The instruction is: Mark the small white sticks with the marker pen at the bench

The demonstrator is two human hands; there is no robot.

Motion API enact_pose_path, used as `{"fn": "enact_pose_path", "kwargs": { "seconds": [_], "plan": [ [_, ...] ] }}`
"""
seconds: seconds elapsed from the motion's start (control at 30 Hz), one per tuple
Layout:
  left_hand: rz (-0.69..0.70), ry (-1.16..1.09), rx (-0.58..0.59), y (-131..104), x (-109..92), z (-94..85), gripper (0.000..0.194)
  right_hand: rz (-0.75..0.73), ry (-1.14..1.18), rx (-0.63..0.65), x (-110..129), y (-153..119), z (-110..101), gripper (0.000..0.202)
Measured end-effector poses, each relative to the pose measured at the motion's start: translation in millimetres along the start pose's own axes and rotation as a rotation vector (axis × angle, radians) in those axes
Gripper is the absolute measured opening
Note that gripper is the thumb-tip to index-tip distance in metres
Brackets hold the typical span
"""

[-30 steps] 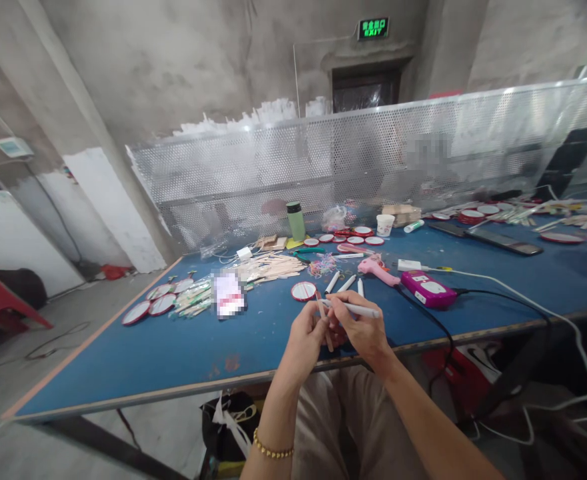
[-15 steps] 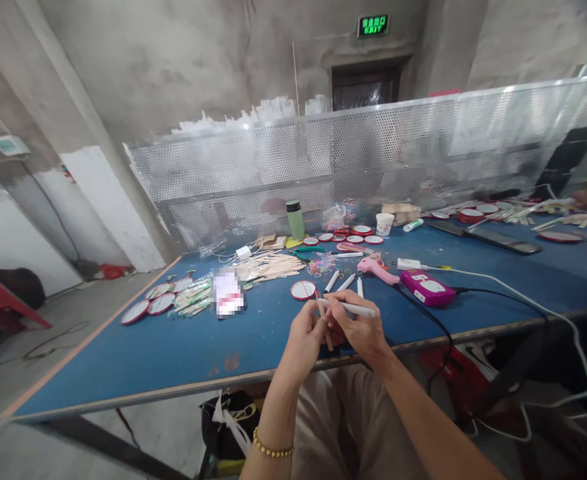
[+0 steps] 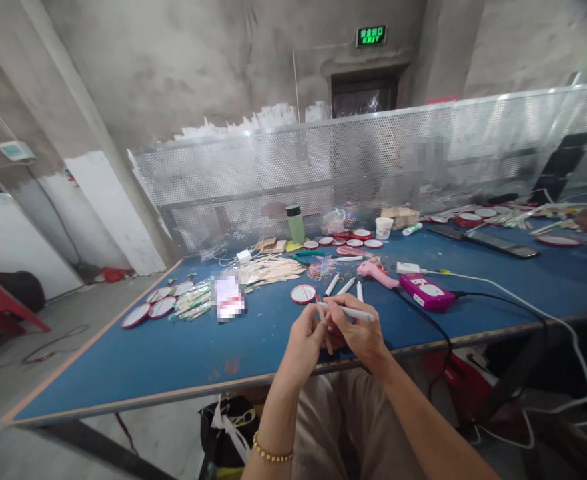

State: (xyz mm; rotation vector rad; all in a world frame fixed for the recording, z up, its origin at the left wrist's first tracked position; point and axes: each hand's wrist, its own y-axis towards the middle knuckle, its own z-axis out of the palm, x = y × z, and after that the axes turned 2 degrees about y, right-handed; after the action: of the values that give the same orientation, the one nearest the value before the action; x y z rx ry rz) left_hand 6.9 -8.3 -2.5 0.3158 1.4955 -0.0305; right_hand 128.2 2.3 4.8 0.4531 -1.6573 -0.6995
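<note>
At the near table edge: both hands close together over the blue flat tabletop [image 3: 173, 360];
Left hand [image 3: 303, 337]: thumb and fingers pinching a flat pale wooden stick [image 3: 328, 343], which slants between the two hands;
Right hand [image 3: 361, 333]: fingers pinching a slender white pen [image 3: 357, 313], its tip at the stick's upper end, beside the left thumb; whether it touches is too small to tell;
Stick work: seemingly under way, the pen being set to the wood and not laid down; how much is drawn cannot be made out, so neither can what remains;
Round white disc with red rim [image 3: 303, 293]: just beyond the left hand, held by neither;
White capped-looking markers [image 3: 345, 286]: three, ahead of the right hand, loose;
Heap of pale wooden sticks [image 3: 278, 268]: ahead and left of the left hand, apart from it; probably not taken up yet;
Pink plastic glue gun [image 3: 376, 273]: beyond the right hand, lying unheld, so apparently not in use at this stage
</note>
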Motion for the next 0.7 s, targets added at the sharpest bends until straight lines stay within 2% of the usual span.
{"fn": "enact_pose_path", "kwargs": {
  "seconds": [0.4,0.7],
  "plan": [
    [-0.011,0.005,0.005,-0.8,-0.6,-1.5,0.04,0.064,0.016,-0.019,-0.4,-2.2,-0.2,0.023],
    [-0.006,-0.004,0.002,-1.4,-2.2,-0.2,0.038,0.031,-0.002,-0.01,-0.1,-0.7,-0.3,0.023]
  ]
}}
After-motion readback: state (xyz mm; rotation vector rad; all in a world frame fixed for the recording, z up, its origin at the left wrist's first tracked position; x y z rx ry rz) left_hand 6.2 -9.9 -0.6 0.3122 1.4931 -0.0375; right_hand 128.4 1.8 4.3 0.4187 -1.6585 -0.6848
